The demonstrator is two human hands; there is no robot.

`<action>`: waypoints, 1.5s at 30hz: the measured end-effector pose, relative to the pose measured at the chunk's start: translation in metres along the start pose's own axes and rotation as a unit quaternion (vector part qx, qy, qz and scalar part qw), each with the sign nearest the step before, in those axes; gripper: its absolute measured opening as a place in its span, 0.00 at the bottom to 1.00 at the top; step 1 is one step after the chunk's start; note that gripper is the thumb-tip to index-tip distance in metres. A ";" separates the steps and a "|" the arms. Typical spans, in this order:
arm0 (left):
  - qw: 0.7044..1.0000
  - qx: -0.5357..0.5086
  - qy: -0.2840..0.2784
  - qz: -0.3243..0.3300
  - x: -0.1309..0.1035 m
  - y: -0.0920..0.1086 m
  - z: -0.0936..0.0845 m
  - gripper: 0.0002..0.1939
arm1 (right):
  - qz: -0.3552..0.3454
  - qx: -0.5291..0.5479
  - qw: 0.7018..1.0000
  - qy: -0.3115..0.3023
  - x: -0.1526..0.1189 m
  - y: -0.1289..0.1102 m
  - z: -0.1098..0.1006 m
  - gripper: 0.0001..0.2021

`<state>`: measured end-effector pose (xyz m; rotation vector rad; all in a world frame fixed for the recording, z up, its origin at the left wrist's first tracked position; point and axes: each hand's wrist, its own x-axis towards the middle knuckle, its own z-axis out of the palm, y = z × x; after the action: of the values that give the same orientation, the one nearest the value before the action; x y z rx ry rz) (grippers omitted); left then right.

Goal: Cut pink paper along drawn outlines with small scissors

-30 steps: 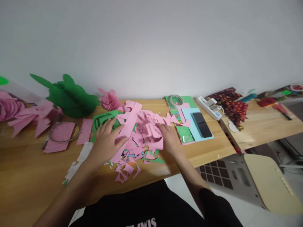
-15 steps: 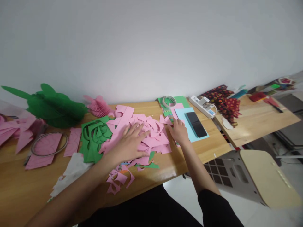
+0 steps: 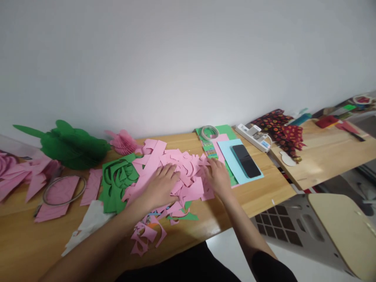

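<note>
A loose heap of pink paper scraps (image 3: pixel 186 166) lies in the middle of the wooden table. My left hand (image 3: pixel 163 186) rests flat on the heap's left part, fingers stretched out. Against the heap's right edge is my right hand (image 3: pixel 219 178), its fingers extended and touching the scraps; its fingertips are partly hidden. Cut green paper sheets (image 3: pixel 117 184) lie to the left of the heap. Smaller pink offcuts (image 3: pixel 148 233) are scattered near the table's front edge, with a few green bits beside them.
Right of the heap, a phone (image 3: pixel 246 161) lies on light blue paper (image 3: pixel 227 150). Tape rolls (image 3: pixel 210 133) sit on green paper behind. A power strip (image 3: pixel 254 137) stands farther right. On the left are a green paper ornament (image 3: pixel 73 145), a pink one (image 3: pixel 122 141) and a metal ring (image 3: pixel 64 203).
My right hand has moved left from beside the blue paper and pushed the scraps at the right edge inward. My left hand stays on the heap. The view has shifted slightly.
</note>
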<state>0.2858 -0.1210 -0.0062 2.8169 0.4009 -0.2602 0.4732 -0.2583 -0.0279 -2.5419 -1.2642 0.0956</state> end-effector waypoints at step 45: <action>0.964 -0.044 0.210 -0.159 -0.139 -0.052 0.046 0.29 | -0.366 -0.045 0.925 -0.090 -0.039 -0.137 0.023 0.23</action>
<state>0.1328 -0.1215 -0.0325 2.6960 0.9348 0.2931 0.3393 -0.2059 -0.0125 -1.9866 -2.2430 0.1074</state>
